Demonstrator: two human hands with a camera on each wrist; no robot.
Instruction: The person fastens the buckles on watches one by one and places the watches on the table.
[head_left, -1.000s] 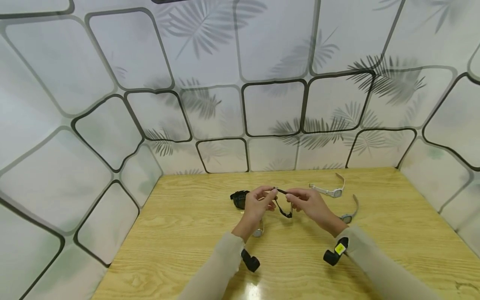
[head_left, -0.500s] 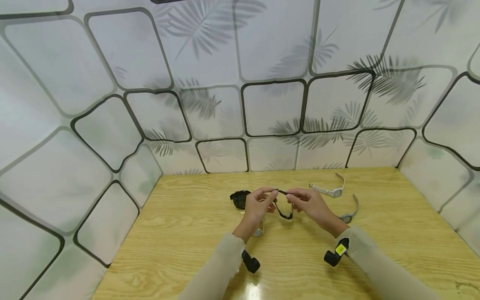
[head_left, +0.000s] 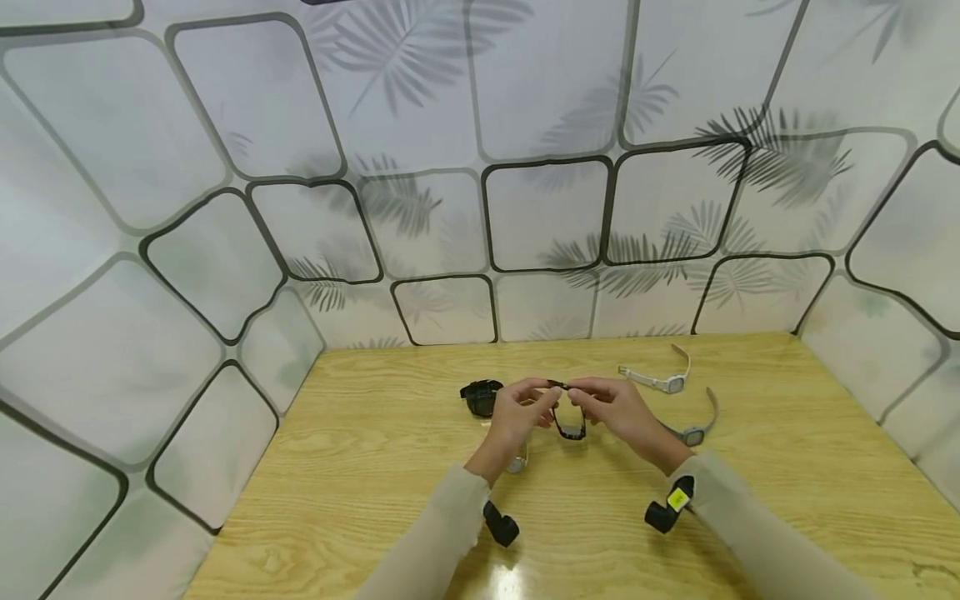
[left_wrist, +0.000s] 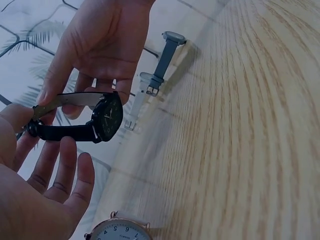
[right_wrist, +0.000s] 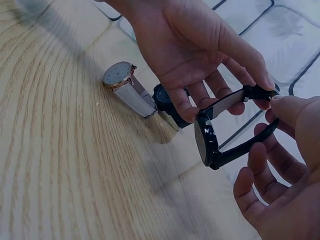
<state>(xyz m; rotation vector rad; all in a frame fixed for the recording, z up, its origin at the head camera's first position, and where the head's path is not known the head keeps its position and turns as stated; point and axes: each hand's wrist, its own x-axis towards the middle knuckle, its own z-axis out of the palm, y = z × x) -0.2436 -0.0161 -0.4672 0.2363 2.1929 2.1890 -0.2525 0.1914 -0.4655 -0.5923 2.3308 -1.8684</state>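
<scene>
Both hands hold a black wristwatch (head_left: pixel 572 434) above the table, its dial hanging down and its strap bent into a loop. My left hand (head_left: pixel 517 412) pinches the strap at the buckle end. Thumb and fingers of my right hand (head_left: pixel 619 410) pinch the strap right beside it. In the left wrist view the black dial (left_wrist: pixel 111 117) faces away from the hands, and the strap ends meet at the buckle (left_wrist: pixel 35 127). Fingertips partly cover that join, so whether it is fastened cannot be told. The strap's inner side looks pale grey.
On the wooden table (head_left: pixel 360 500), a black watch (head_left: pixel 480 398) lies beyond my left hand. A rose-gold watch (right_wrist: pixel 120 75) with a pale strap sits near my left wrist. To the right lie a white watch (head_left: pixel 672 384) and a grey-blue watch (head_left: pixel 693 436). Patterned cloth (head_left: pixel 442 308) surrounds the table.
My hands have drawn slightly closer together at the strap ends, and the loop has narrowed. The dial has swung round a little and hangs slightly lower. The watches on the table stay put.
</scene>
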